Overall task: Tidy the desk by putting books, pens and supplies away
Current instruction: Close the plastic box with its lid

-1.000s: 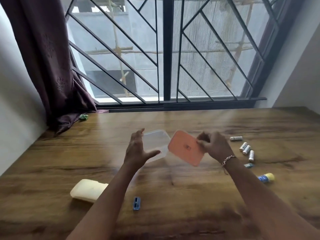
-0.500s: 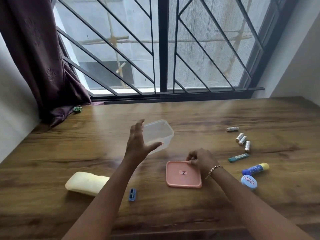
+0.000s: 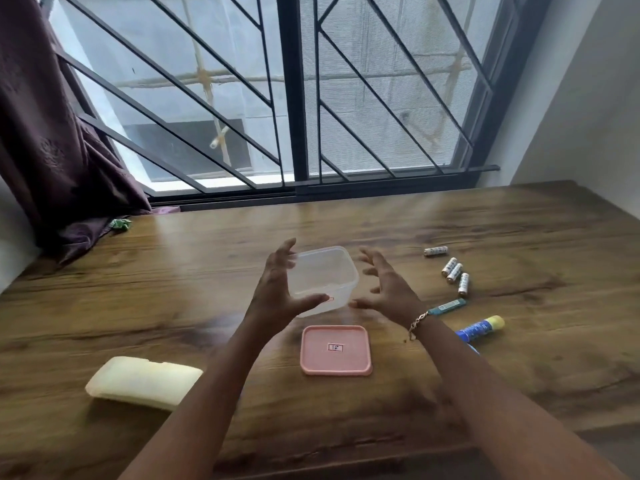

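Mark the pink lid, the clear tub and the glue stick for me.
pink lid (image 3: 335, 360), head view, flat top just below its label.
clear tub (image 3: 327, 271), head view, inside, near the middle.
glue stick (image 3: 479, 329), head view, blue body.

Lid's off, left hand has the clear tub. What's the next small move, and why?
Probably set the clear tub down upright beside the loose batteries: the left hand grips it above the desk, the pink lid already lies flat, and the right hand is open, free to gather them.
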Tool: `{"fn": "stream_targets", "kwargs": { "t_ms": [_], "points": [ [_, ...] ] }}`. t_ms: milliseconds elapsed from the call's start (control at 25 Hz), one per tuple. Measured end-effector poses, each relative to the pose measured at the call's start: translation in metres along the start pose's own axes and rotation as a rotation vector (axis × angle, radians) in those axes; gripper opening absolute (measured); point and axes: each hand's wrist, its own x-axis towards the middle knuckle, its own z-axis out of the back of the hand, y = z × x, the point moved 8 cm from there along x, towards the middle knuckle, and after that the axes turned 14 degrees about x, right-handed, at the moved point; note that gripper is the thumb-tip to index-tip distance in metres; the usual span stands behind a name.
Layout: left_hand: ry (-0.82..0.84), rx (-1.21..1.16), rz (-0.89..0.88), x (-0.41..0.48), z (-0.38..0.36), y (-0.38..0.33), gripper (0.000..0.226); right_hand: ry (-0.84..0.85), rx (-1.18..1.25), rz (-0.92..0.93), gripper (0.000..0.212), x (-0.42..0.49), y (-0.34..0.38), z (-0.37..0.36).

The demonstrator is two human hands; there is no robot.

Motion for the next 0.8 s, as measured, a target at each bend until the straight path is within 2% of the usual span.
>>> {"fn": "stream_targets", "kwargs": {
  "t_ms": [80,240,360,440,480,640,720,800],
  "points": [
    [0.012,-0.025,-0.040,0.004,-0.008,-0.015,0.100,0.093,0.121,0.024,0.100,0.002,0.006,0.007],
    [0.055,-0.090,-0.080,0.014,-0.030,-0.040,0.108,0.131,0.241,0.024,0.084,-0.002,0.005,0.038],
    [0.139,-0.205,-0.007,0.017,-0.052,-0.049,0.116,0.124,0.294,0.031,0.080,-0.004,-0.002,0.063],
    [0.157,-0.260,0.041,0.018,-0.066,-0.051,0.108,0.183,0.249,0.018,0.078,-0.005,-0.008,0.076],
    [0.154,-0.273,0.061,0.018,-0.073,-0.053,0.102,0.202,0.117,0.019,0.076,-0.004,-0.014,0.087],
    [0.116,-0.276,0.119,0.017,-0.088,-0.060,0.094,0.030,-0.866,0.081,0.042,-0.003,-0.046,0.154],
    [0.089,-0.268,0.119,0.017,-0.091,-0.065,0.094,0.105,-1.039,0.063,0.041,-0.008,-0.067,0.161],
    [0.073,-0.259,0.125,0.017,-0.094,-0.068,0.096,0.160,-1.064,0.085,0.040,-0.010,-0.079,0.161]
  ]
}}
